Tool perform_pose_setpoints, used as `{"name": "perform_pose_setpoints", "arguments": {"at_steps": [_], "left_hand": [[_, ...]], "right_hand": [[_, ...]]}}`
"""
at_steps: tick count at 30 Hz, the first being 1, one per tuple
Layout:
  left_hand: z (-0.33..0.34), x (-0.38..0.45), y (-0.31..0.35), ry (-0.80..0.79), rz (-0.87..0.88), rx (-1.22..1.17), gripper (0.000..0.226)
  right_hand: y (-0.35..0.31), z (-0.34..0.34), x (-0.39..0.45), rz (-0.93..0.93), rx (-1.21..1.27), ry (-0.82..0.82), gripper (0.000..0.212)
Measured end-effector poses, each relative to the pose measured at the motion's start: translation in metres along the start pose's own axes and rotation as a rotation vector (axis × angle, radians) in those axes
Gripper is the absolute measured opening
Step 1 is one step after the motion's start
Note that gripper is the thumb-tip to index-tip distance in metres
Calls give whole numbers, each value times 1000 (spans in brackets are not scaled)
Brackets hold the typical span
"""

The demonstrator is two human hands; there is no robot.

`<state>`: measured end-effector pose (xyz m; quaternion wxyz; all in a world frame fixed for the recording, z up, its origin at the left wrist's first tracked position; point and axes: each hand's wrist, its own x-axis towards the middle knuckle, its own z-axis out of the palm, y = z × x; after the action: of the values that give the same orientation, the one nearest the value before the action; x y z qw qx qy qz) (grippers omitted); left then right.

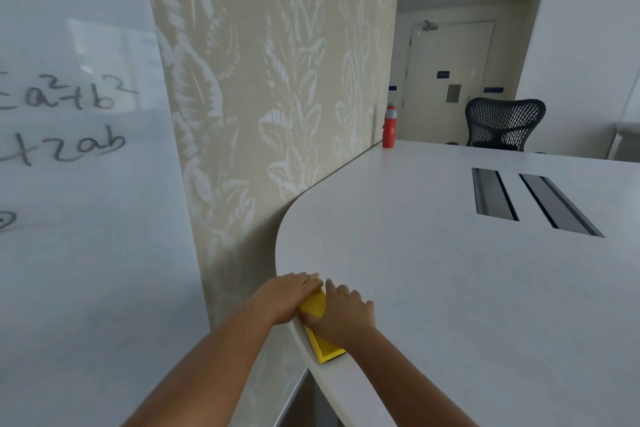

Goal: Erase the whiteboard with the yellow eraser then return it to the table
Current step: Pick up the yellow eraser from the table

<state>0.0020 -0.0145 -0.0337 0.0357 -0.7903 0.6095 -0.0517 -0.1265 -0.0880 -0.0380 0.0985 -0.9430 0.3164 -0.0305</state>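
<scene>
The yellow eraser (323, 345) lies on the white table (433, 270) close to its rounded near-left edge. My left hand (292, 295) rests flat over the eraser's far end with fingers stretched out. My right hand (341, 314) covers its middle, fingers curled over the top and thumb at its left side. Only the near end and a strip between the hands show. The whiteboard (79, 184) fills the left side and carries dark handwritten formulas such as "a²+b²" and "+2ab".
A wall panel with a pale leaf pattern (263, 97) stands between whiteboard and table. A red bottle (389, 126) sits at the table's far edge, a black mesh chair (504, 125) behind it. Two dark cable slots (530, 199) are set in the tabletop.
</scene>
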Motion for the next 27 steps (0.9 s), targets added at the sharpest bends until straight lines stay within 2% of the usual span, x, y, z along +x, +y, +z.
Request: {"name": "perform_pose_setpoints", "arguments": {"at_steps": [3,6,10,14,17,21,23,27], "left_hand": [[-9,-4,-3,30,-21,8,58],[-15,-13,-6,20,-48,6,43],[-26,-34,-24,59,-120,-36,45],[-48,-64,-49,160,-178,70,50],[-74,-97,-71,279,-181,170,52],[-111,-151,-98,400,-279,300,60],[-130,-180,-106,414,-290,337,66],[-162,-238,-121,495,-420,430,65]], "right_hand": [[-6,-3,3,-53,-10,-29,87],[-9,1,3,-91,-2,-24,77],[-29,-1,7,-189,82,74,62],[-66,-11,11,-295,185,213,46],[-103,-24,16,-365,228,300,46],[-162,-49,19,-524,257,391,51],[-193,-61,18,-599,265,423,54],[-255,-82,4,-752,312,482,57]]}}
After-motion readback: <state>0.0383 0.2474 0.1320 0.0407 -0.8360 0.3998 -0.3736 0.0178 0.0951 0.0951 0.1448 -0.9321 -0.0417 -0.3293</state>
